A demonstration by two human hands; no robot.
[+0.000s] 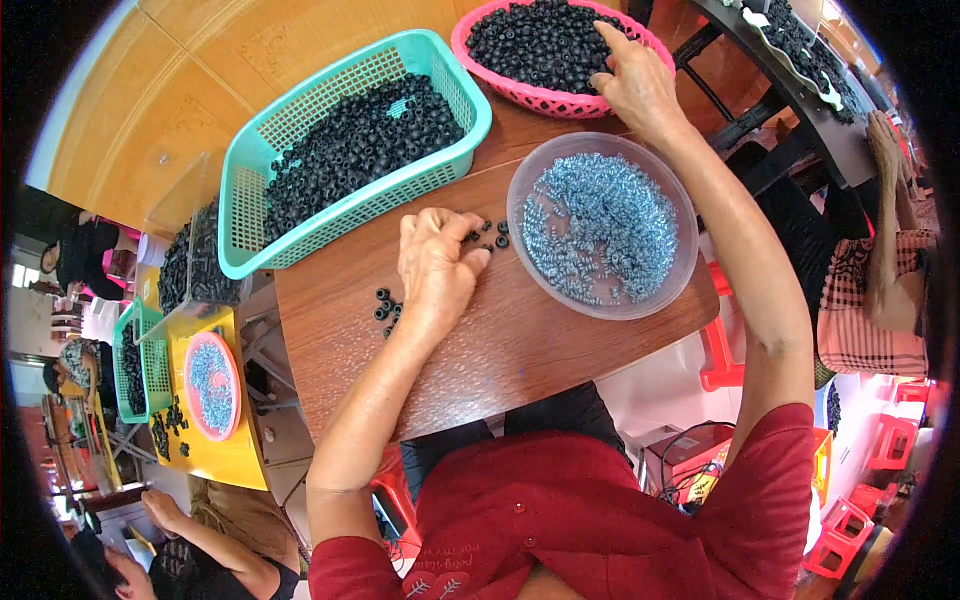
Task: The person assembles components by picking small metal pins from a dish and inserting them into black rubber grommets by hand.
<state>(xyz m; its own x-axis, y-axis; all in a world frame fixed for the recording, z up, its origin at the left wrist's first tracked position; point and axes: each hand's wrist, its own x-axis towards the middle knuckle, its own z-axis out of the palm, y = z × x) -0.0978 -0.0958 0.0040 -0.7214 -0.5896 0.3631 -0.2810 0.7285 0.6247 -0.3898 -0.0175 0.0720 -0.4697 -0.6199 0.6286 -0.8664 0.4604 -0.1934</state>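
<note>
Two baskets, one turquoise basket and one pink basket, are holding black pieces at the far side of the table, probably for easy dipping. I'm seeing the right hand hanging over the pink one, its grip apart. The left hand is resting beside loose pieces, its grip curled (I cannot tell whether it's clamping any). A clear bowl of blue coils is sitting nearby, presumably within both hands' reach.

Bowl of springs at right of table, basket of beads at back left, second basket behind bowl, loose beads left of bowl
</note>
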